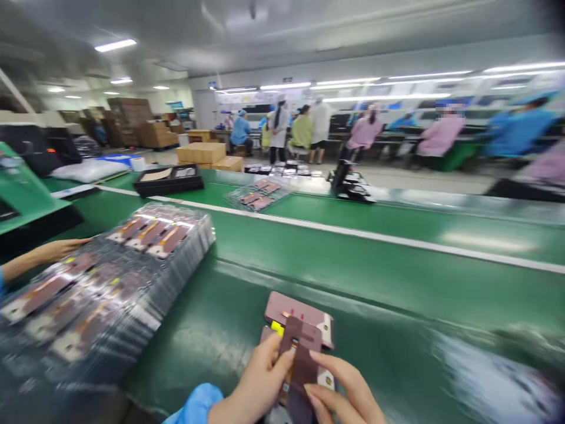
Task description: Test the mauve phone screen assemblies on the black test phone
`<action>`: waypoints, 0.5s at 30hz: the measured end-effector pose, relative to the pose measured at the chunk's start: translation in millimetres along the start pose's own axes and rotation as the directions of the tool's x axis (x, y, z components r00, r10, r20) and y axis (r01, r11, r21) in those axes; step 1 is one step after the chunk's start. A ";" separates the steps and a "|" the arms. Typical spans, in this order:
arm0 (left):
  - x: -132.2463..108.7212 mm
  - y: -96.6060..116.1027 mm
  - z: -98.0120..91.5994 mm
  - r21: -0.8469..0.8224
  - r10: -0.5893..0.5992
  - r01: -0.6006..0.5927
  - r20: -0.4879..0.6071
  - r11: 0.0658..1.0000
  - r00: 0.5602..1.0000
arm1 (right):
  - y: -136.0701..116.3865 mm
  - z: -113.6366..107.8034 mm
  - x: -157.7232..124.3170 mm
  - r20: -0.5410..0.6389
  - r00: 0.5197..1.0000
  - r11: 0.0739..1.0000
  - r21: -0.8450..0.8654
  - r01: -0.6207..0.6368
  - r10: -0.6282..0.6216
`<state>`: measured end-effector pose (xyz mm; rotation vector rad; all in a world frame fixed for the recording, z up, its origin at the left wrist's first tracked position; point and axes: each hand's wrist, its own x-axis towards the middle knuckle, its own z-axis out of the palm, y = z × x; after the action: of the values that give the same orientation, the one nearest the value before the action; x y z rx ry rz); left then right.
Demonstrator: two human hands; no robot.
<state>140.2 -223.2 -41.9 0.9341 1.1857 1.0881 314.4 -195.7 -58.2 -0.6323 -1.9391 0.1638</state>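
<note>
Biggest thing here is the green worktop point(189, 341), with a stack of clear plastic trays point(183, 277) on the left of the frame; the top tray is loaded with pinkish-brown phone-type panels point(170, 238), so I'd say plenty is left. A co-worker's hand point(59, 250) is at the stack's far-left edge. Bottom centre, a few pieces are out of the trays: a loose panel point(282, 303) lies flat, and just below it the held panel point(304, 359) is tilted up between both hands. Left hand point(260, 377) has it pinched thumb-and-finger, right hand point(348, 388) has fingertips along its right side. Can't tell if any piece is finished, tbh. The held one's darker, plum-brown, smooth, slim; the loose one has a whitish end and tiny red marks point(302, 317).
</note>
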 end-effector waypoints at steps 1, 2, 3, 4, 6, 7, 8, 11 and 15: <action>1.7 0.1 -1.4 0.008 -0.010 0.010 0.032 1.000 0.999 | -4.0 -0.3 9.0 -0.024 0.999 0.999 0.018 -0.042 0.043; 2.9 0.2 -2.4 0.009 -0.020 0.019 0.071 1.000 0.997 | -5.9 -1.5 17.6 -0.010 0.990 0.990 0.034 -0.139 0.140; 3.5 0.2 -2.9 0.010 -0.032 0.031 0.114 0.999 0.993 | -6.1 -3.1 24.9 -0.016 0.972 0.971 0.058 -0.233 0.235; 3.7 -0.1 -2.9 0.013 -0.051 0.049 0.153 0.999 0.987 | -4.8 -4.6 30.6 -0.001 0.945 0.941 0.091 -0.325 0.327; 3.1 -1.4 -2.0 0.040 -0.091 0.084 0.218 0.996 0.972 | 0.7 -5.4 36.6 0.027 0.888 0.873 0.169 -0.457 0.459; 2.5 -2.2 -1.6 0.061 -0.106 0.094 0.239 0.994 0.965 | 4.1 -4.5 37.3 0.046 0.866 0.844 0.201 -0.497 0.498; 1.9 -2.7 -1.2 0.084 -0.122 0.103 0.250 0.991 0.961 | 7.4 -3.0 37.1 0.055 0.849 0.822 0.225 -0.523 0.525; 0.5 -3.1 -1.6 0.140 -0.133 0.102 0.234 0.985 0.963 | 14.9 1.2 34.8 0.048 0.842 0.807 0.259 -0.530 0.538; -0.5 -5.4 -3.5 0.158 -0.112 0.081 0.196 0.984 0.974 | 14.7 0.0 34.9 0.076 0.919 0.899 0.191 -0.395 0.388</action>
<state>137.5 -224.9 -47.5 1.0661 1.1410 0.8130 308.6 -165.8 -35.8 -0.8807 -1.7789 0.6230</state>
